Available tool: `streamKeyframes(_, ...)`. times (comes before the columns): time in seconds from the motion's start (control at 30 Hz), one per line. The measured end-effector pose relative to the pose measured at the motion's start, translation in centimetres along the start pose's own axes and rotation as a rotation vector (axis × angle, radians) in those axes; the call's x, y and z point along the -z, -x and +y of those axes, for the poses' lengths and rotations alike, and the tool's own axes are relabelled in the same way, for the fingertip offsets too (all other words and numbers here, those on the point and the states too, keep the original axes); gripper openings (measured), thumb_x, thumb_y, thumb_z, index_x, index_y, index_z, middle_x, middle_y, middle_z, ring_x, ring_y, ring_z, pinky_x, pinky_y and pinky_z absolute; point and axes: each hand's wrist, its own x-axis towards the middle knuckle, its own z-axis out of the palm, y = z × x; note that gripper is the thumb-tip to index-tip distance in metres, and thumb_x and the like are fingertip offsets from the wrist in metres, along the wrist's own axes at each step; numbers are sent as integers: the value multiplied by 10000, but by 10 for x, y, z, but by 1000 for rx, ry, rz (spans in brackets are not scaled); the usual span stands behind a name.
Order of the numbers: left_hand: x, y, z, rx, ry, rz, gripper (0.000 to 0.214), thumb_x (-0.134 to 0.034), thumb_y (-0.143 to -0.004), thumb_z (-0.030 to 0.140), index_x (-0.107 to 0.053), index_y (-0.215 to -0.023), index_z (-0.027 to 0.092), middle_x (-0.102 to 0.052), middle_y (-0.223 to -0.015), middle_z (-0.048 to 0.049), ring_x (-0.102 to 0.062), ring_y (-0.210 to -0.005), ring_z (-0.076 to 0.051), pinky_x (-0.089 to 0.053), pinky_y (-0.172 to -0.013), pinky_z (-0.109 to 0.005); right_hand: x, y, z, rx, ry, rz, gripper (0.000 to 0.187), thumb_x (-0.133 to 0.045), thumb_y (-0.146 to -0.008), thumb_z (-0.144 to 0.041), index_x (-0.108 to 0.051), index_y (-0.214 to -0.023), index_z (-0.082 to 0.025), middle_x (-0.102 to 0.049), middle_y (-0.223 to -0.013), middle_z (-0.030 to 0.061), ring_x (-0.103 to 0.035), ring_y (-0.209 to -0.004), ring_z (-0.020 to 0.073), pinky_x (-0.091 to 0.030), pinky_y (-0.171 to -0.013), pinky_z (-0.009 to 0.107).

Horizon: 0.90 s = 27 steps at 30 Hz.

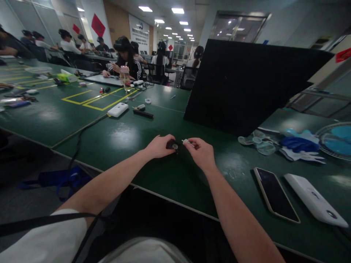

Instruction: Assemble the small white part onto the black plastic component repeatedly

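Note:
In the middle of the head view, my left hand (161,146) is closed round a small black part (172,144) with a round metallic face turned toward me. Just to its right, my right hand (201,151) pinches a small white piece (186,141) with a thin tip that points left at the black part. A narrow gap separates the two pieces. Both are held low over the green table (170,171). Their exact kind is too small to make out.
A large black panel (241,84) stands behind my right hand. To the right are a phone (276,193), a white power bank (315,199), gloves (300,148), clear fan blades (257,140) and a fan (336,138). Farther left lie a white device (118,109) with a cable and a black bar (143,114). A co-worker (126,62) sits opposite.

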Motion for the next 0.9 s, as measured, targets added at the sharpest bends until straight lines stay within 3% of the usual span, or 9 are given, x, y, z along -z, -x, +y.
streamKeyframes(0.17,-2,0,2,-27,9,-8,435,-693,-801,409,-569,-1192,265,-731,-1056,-38,-686,-1028,-269,-357,-1118,-527,-3,4,-15,131,-29,27,288,-604,-920,-440,-721,-1050,-212,-725,-967,71,-658,-794,204,-535,-675,338)
streamKeyframes(0.3,-2,0,1,-30,23,-1,423,-692,-804,416,-576,-1182,265,-730,-1049,-35,-687,-1028,-274,-327,-1138,-560,-1,8,-22,106,-32,56,296,-590,-931,-449,-731,-1066,-227,-718,-972,81,-652,-785,210,-531,-658,348)
streamKeyframes(0.5,2,1,8,-41,34,-70,484,-686,-806,488,-562,-1215,262,-732,-1059,-29,-683,-1041,-266,-242,-1183,-589,0,5,-16,117,65,64,349,-544,-954,-487,-744,-871,-214,-705,-817,71,-627,-689,199,-488,-598,341)
streamKeyframes(0.77,-4,0,6,-60,11,-34,478,-695,-788,489,-570,-1182,248,-726,-1089,-37,-678,-1033,-263,-321,-1143,-559,-4,4,-10,96,84,-16,354,-551,-956,-478,-740,-835,-204,-699,-708,24,-609,-601,159,-444,-563,298)
streamKeyframes(0.9,-4,0,5,-72,28,-34,474,-682,-796,525,-574,-1167,250,-730,-1048,-35,-688,-999,-256,-360,-1114,-529,-3,5,-12,126,32,-74,264,-620,-916,-440,-741,-926,-205,-720,-798,32,-628,-663,165,-473,-602,298)
